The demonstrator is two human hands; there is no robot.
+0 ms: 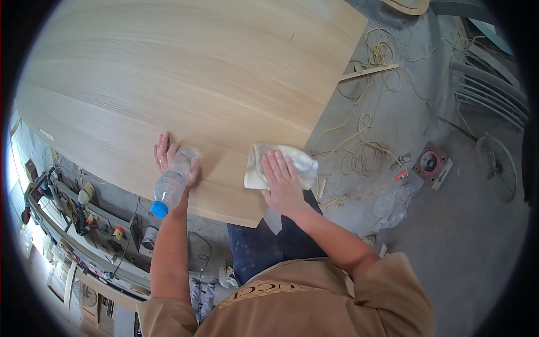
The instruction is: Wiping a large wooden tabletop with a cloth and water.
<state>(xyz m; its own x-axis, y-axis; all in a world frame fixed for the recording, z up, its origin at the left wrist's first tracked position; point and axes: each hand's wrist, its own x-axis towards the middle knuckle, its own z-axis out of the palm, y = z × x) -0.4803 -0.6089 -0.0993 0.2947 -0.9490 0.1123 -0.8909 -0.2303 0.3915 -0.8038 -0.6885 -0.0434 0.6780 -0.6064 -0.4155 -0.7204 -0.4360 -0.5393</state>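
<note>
Pale wooden tabletop (224, 84), left grip (164, 153) closed around clear bottle (173, 182), right grip (284, 188) laid open and flat on white cloth (256, 171), speaker (430, 162) to its right.

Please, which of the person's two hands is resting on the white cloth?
The right hand, laid flat over the white cloth on the wood panel; the left hand instead holds a clear bottle with a blue cap.

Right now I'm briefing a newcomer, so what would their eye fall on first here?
A broad pale wooden panel fills the upper left and centre. At its right edge the right hand lies flat on a white cloth; left of it, the left hand holds a clear bottle with a blue cap. Yellow cords lie tangled on the floor at right.
</note>
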